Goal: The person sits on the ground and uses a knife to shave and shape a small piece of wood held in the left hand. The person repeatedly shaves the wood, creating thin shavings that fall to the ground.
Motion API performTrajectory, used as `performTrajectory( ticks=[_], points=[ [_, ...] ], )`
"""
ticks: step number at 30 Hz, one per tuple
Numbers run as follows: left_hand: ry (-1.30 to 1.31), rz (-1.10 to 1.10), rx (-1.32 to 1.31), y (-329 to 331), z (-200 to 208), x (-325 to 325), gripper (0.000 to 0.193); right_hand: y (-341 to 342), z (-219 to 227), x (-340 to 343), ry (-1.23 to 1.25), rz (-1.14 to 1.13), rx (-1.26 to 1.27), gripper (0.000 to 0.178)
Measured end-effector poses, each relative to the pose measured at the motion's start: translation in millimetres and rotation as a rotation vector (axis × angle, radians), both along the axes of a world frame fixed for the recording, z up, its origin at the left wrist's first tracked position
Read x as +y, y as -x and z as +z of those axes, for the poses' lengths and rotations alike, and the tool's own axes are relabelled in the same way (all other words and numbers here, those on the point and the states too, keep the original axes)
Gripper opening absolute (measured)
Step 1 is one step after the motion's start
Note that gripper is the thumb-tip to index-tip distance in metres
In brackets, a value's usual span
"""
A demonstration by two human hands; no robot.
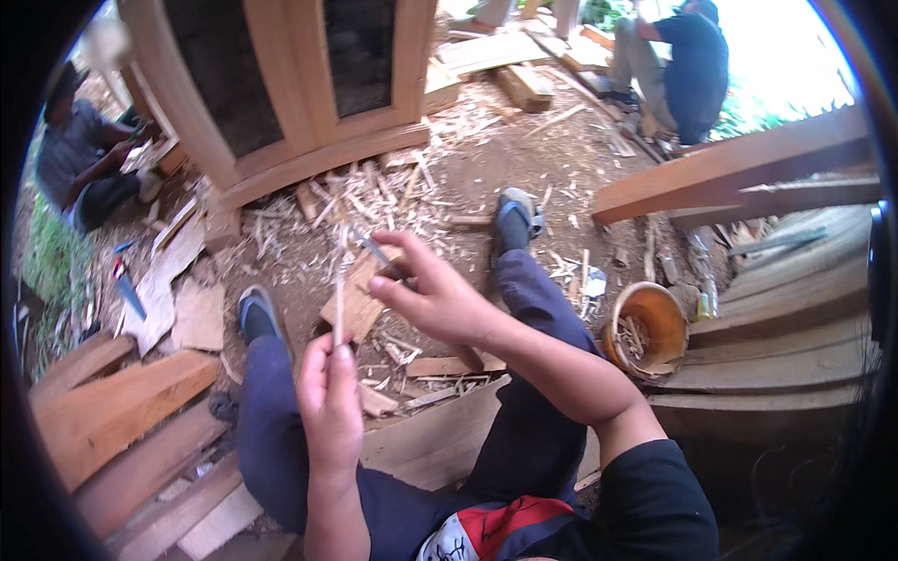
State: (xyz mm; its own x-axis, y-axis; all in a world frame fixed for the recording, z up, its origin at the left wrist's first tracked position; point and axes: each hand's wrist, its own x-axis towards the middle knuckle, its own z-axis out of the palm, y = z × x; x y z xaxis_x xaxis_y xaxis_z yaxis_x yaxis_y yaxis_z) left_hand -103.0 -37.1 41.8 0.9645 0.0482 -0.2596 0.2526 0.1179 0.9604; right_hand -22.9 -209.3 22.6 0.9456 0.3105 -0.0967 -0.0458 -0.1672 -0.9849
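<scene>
Upright in my left hand (332,397) is a thin pale wooden stick (339,304), pinched near its lower end between thumb and fingers. My right hand (430,292) is closed round a knife (380,252), its narrow grey blade pointing up and left. A brown, handle-like end (467,357) shows below my right wrist. The blade's tip is close to the top of the stick; I cannot tell whether they touch. Beneath my hands a flat piece of wood (360,297) lies on the ground among shavings.
An orange bucket (620,327) holding wood scraps stands to the right. Ahead is a large wooden panelled door or cabinet (309,140). Timber beams (140,411) lie at left, with a saw (128,290) beyond them. People sit at far left (89,159) and far right (687,70).
</scene>
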Motion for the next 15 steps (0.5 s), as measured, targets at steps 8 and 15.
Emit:
performTrajectory(
  ticks=[8, 15],
  points=[
    [0.037, 0.024, -0.034, -6, -10, 13, 0.020, 21, 6, 17, 0.039, -0.043, -0.267, 0.063],
    [0.030, 0.016, 0.000, -2, -4, 22, 0.026, 25, 8, 27, 0.058, -0.046, -0.335, 0.057]
  ],
)
